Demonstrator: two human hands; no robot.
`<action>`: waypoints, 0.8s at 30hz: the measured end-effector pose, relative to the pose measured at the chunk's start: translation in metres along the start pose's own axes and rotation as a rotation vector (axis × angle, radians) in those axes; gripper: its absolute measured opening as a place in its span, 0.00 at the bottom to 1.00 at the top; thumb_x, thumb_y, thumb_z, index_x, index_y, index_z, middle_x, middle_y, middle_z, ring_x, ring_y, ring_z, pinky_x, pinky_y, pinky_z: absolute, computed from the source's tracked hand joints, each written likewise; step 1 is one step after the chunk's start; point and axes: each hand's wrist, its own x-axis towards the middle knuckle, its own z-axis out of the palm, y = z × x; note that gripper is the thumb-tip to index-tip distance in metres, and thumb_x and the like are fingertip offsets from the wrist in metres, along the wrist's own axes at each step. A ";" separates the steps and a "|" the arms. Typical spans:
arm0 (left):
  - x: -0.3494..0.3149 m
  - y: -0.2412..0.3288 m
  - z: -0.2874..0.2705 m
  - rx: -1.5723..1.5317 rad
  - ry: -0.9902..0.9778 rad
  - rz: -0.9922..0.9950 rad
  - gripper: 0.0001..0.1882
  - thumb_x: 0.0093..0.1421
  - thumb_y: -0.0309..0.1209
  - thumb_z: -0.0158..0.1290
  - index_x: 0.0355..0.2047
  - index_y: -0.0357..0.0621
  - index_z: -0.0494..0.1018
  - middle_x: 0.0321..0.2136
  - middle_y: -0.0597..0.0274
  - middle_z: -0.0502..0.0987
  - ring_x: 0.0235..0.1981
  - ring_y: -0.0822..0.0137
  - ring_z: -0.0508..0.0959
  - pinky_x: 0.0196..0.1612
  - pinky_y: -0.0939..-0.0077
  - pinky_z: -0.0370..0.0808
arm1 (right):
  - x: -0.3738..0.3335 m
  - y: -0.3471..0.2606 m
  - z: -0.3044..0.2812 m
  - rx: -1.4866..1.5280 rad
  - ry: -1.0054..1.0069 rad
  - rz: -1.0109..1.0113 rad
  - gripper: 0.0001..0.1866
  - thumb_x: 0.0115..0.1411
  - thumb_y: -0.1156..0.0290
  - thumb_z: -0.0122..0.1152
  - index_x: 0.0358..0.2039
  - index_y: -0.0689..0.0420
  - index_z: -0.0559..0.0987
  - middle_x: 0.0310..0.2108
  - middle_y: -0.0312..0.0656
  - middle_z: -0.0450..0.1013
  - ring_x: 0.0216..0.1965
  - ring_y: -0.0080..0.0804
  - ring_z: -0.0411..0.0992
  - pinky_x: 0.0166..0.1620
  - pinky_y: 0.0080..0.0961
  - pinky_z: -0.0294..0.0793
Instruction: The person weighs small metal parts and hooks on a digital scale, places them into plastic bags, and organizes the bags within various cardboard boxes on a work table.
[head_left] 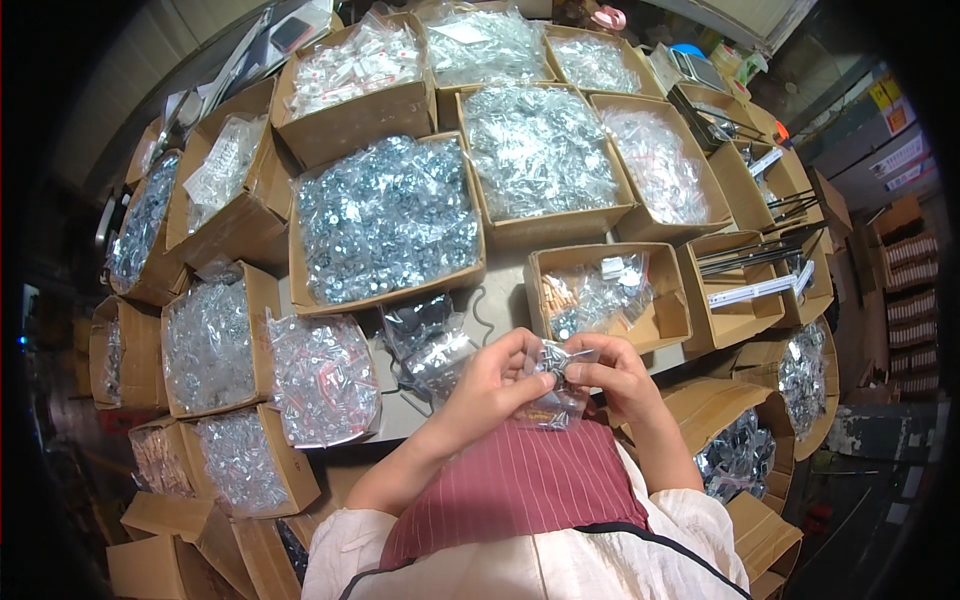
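A small clear plastic bag point(556, 408) with metal hardware pieces in it hangs between my two hands, just above my dark red apron point(520, 480). My left hand point(497, 380) pinches the bag's upper left side with thumb and fingers. On the other side, my right hand point(612, 375) grips its upper right edge, thumb tip close to the left one. Some shiny pieces show at the top between the thumbs; their exact kind is too small to tell. Right behind my hands stands a cardboard box point(668, 325) holding mixed small bags.
Cardboard boxes full of bagged hardware surround the table, among them a large box of bluish bags point(390, 220). Loose clear bags point(430, 335) and a bent dark hook point(482, 312) lie left of my hands. Boxes at right hold black rods point(735, 258) and white rails point(752, 291).
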 end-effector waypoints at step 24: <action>0.002 -0.004 -0.001 0.010 -0.010 0.020 0.12 0.61 0.28 0.57 0.41 0.39 0.67 0.23 0.71 0.69 0.22 0.83 0.68 0.22 0.87 0.64 | 0.004 0.009 -0.008 -0.025 -0.003 0.016 0.09 0.56 0.73 0.62 0.37 0.63 0.78 0.30 0.33 0.74 0.31 0.17 0.70 0.34 0.15 0.67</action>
